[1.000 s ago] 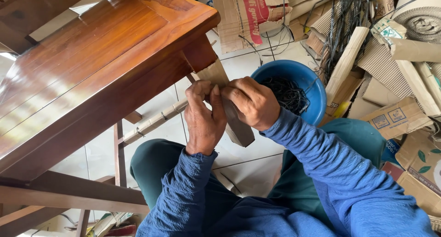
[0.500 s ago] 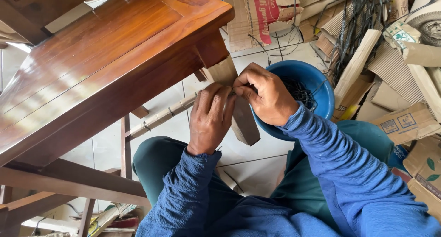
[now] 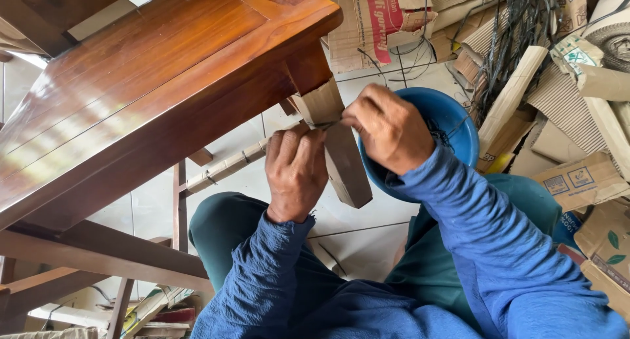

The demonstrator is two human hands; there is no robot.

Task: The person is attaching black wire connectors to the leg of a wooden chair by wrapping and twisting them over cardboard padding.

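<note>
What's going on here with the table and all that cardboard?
A person in blue sleeves sits on the tiled floor beside a polished wooden table. Both hands work at a table leg wrapped in cardboard: the left hand presses against the wrapping, and the right hand pinches something thin at its upper part. A blue bowl sits just behind, with piled cardboard scraps beyond.

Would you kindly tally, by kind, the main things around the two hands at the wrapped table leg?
Hands: 2, left hand and right hand
Wooden table: 1
Cardboard-wrapped table leg: 1
Blue bowl: 1
Total: 5
</note>
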